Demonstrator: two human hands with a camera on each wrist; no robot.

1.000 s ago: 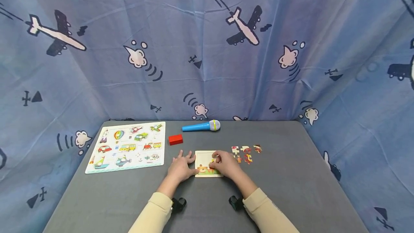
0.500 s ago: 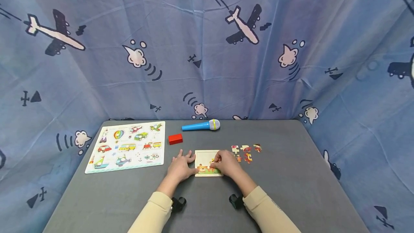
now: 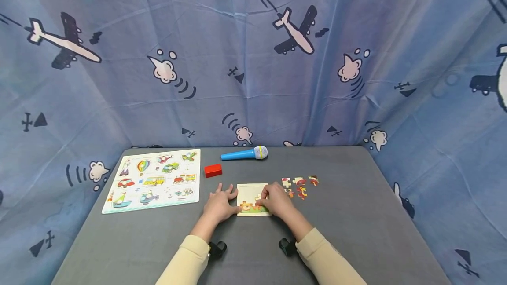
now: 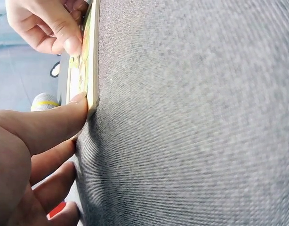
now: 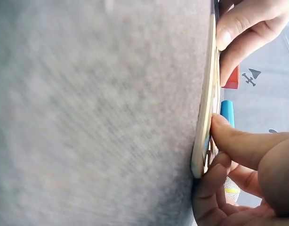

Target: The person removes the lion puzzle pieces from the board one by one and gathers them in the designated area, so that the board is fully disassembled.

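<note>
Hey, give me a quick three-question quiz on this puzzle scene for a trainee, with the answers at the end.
1. True or false: the blue microphone lies farther from the person than the puzzle tray.
2. What colour is the block beside the picture board? A) green B) red C) yellow
3. Fill in the blank: the thumb at the left side of the puzzle tray belongs to the ____ hand.

Key: 1. True. 2. B. 3. Left.

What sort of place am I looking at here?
Probably a curtained-off tabletop play or recording setup: an airplane-print curtain hangs behind a gray table that holds a puzzle tray and a picture board.
</note>
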